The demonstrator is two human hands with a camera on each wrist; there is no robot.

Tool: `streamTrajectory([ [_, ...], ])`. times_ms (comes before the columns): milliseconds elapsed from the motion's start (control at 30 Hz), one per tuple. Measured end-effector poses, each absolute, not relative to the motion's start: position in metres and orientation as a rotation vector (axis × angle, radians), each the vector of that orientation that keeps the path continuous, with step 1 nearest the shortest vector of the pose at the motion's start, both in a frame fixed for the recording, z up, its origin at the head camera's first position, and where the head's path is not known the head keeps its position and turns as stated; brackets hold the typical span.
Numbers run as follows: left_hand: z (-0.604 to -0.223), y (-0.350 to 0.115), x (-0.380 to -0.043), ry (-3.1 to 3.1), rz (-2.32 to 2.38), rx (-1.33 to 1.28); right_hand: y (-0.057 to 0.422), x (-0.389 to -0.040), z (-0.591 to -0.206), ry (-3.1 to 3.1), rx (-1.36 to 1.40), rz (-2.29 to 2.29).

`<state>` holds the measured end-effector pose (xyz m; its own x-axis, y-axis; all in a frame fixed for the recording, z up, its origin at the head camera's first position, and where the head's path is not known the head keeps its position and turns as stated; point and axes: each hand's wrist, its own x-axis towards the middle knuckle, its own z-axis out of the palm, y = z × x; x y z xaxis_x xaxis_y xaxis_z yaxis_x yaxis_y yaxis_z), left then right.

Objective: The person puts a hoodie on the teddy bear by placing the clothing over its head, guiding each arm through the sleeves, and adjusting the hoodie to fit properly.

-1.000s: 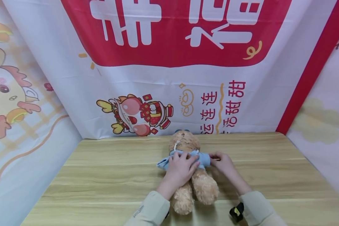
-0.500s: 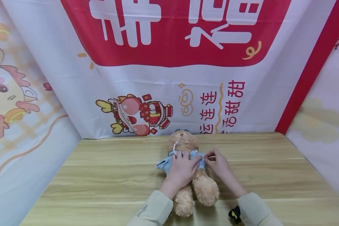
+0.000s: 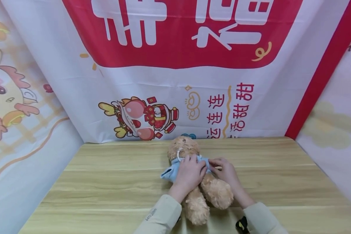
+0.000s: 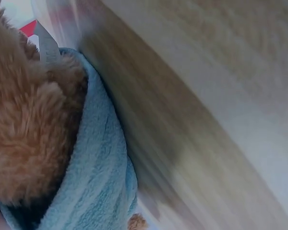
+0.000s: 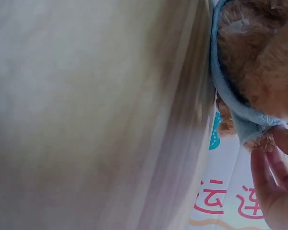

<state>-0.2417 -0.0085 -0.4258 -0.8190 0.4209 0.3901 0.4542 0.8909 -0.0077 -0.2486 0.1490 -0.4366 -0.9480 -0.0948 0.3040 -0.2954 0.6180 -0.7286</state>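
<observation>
A light-brown teddy bear [image 3: 217, 191] in a light-blue top [image 3: 172, 172] lies on its back on the table, its head towards the backdrop. My left hand [image 3: 190, 174] rests across the bear's chest, on the top. The thumb and fingers of my right hand [image 3: 226, 172] meet at the bear's arm on the right side. In the right wrist view, my right hand [image 5: 276, 179] pinches the brown paw tip [image 5: 261, 142] poking out of the blue sleeve [image 5: 247, 132]. The left wrist view shows the top's hem [image 4: 98, 139] around the bear's fur [image 4: 33, 139]; the left fingers are hidden there.
The wooden table [image 3: 111, 188] meets a printed cloth backdrop [image 3: 84, 94] at its far edge. A teal patterned piece [image 3: 188, 136] shows just behind the bear's head. A white cord loop [image 3: 179, 153] lies by the bear's neck. A black strap [image 3: 242, 225] hangs at my right wrist.
My right hand has moved left along the bear's arm, and the sleeve sticks out less. The bear has turned slightly, its head shifting left and its legs right. My left hand stays on the chest.
</observation>
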Motion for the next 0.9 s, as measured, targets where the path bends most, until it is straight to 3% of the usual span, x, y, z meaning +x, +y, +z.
streamTrajectory([
  [267,-0.430,-0.013,-0.239,-2.543,-0.127,-0.677,0.157,-0.256,-0.432,-2.682,0.239,0.935],
  [567,-0.434,-0.010,-0.238,-2.509,-0.109,-0.764,0.177,-0.270,-0.431,-2.677,0.078,1.028],
  [900,-0.430,-0.016,-0.238,-2.616,-0.189,-0.730,0.186,-0.269,-0.419,-2.795,0.312,1.461],
])
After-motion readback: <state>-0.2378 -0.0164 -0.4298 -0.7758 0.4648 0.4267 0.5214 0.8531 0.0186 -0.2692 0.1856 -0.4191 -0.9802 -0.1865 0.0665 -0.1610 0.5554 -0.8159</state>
